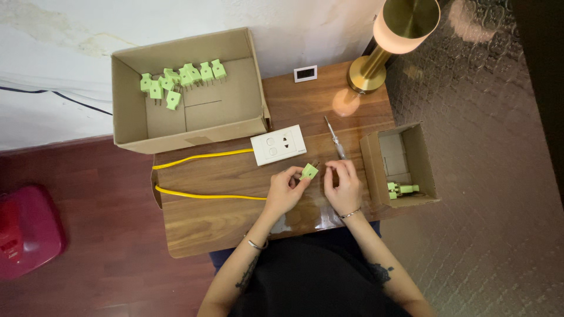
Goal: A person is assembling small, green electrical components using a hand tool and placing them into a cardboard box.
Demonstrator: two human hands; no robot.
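The left hand (285,191) pinches a light green plug (309,171) between thumb and fingertips, holding it up just above the wooden table (200,226) near its middle. The plug's metal prongs point toward the right hand (343,186), whose fingers are curled in close together just beside the plug; whether they touch the prongs or grip anything small cannot be told. Both wrists carry thin bracelets, and both forearms angle in from the lower edge, elbows apart, hands nearly meeting.

Just beyond the hands lies a screwdriver (335,138) with a clear handle, and beside it a white wall socket plate (278,144) with a yellow cable (200,157) looping off to the left. A small cardboard box (371,167) on the right holds one green plug (402,189). A large cardboard box (132,126) at the far left holds a cluster of green plugs (179,79). A brass lamp (376,64) stands at the far edge, near a small white display (305,73).
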